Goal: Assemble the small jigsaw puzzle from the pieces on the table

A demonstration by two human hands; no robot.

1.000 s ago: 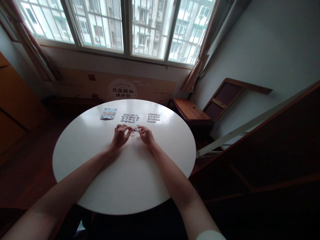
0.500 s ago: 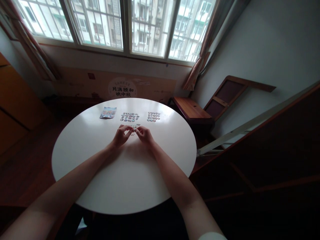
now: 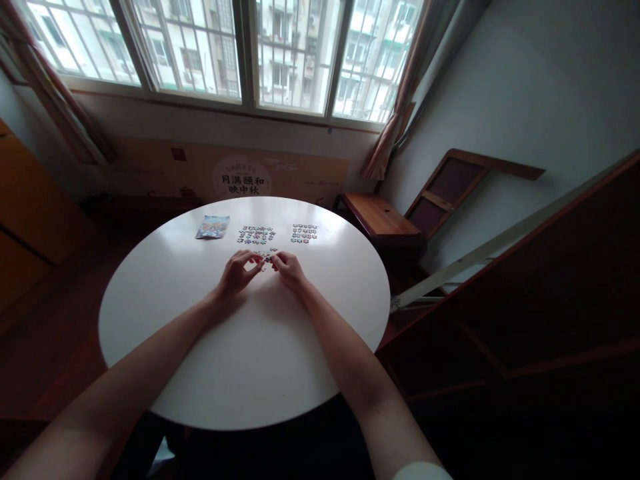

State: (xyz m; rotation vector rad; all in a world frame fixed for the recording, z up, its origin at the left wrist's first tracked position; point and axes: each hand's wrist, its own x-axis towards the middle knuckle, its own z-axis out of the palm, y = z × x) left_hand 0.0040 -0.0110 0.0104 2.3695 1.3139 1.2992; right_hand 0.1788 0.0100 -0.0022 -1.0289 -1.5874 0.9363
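Observation:
Small jigsaw pieces lie between my two hands near the middle of the round white table. My left hand is curled, its thumb and forefinger closed at the left edge of these pieces. From the other side, my right hand pinches a dark jigsaw piece between thumb and forefinger. The fingers partly hide the pieces, and their pictures are too small to make out. Just beyond the hands a loose piece lies flat.
Behind the hands, several jigsaw pieces are spread in rows, with a second group to their right. A colourful picture sheet lies at the back left. A wooden chair stands beyond the table's right edge, below the window.
The view has shifted slightly. My left thumb and forefinger have parted a little from the pieces, and a dark piece between the hands shows more clearly. My right hand stays pinched.

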